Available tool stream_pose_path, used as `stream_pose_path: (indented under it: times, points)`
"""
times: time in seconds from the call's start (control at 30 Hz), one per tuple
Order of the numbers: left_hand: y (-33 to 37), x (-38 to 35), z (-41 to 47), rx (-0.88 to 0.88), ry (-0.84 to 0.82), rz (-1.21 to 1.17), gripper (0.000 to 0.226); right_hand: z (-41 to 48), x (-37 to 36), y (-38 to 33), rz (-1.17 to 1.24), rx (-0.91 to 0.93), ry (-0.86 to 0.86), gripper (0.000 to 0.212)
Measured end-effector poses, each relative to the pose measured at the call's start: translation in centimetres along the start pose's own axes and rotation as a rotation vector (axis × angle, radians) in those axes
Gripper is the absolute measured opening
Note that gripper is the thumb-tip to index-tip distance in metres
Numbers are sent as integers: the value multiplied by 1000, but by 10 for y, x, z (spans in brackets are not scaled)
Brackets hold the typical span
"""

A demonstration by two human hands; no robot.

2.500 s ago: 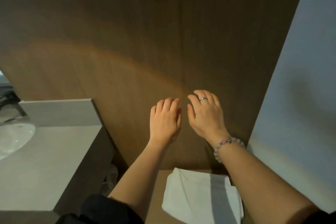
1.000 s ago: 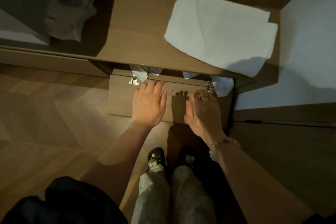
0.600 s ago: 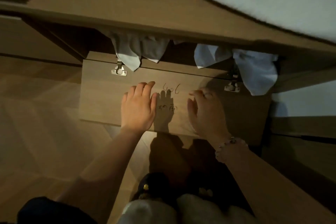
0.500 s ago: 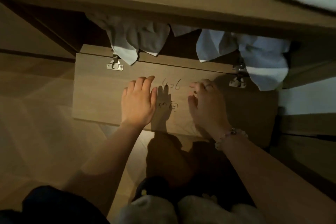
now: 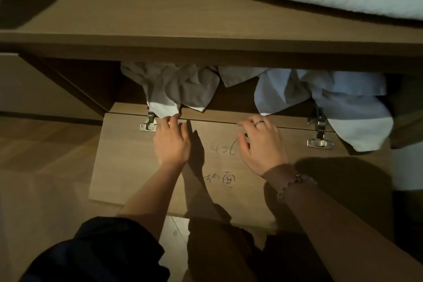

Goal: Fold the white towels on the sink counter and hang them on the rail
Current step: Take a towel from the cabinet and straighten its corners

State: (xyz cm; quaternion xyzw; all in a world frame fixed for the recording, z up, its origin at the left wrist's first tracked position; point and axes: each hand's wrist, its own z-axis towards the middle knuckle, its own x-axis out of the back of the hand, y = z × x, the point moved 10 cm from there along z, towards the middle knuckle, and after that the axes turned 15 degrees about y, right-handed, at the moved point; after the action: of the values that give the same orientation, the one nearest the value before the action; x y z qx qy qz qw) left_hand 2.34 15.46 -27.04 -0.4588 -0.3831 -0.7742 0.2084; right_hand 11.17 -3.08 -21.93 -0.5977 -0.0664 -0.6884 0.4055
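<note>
We log crumpled towels [image 5: 183, 84]: unfolded, none hung. Our left hand [image 5: 171, 142] and right hand [image 5: 261, 144] hover, fingers loose, empty.

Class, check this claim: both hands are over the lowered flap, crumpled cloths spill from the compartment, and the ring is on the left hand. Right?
No. The head view shows the ring on the right hand; the left hand shows none. The rest stands.

left hand [image 5: 172, 142] reaching forward, right hand [image 5: 261, 144] fingers loosely spread
</note>
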Motion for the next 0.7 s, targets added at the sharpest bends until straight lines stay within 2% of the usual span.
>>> stream_pose_path:
  times: [0.07, 0.2, 0.4, 0.57, 0.7]
  points:
    - [7, -11, -9, -34, -47, -9, 37, -4, -6, -2, -10, 24, -29, 32]
    - [7, -27, 1, -73, -121, 65, 43, 3, -3, -4, 1, 60, 65, 24]
    - [-7, -60, -6, 1, -378, 212, 54, -15, -23, -17, -17, 124, -111, 26]
    - [-9, -54, 7, 3, -267, 179, 55, -8, -22, -9, -33, 125, -85, 25]
    - [1, -41, 6, -24, -173, 111, 49, -12, -25, -1, -45, 91, -138, 36]
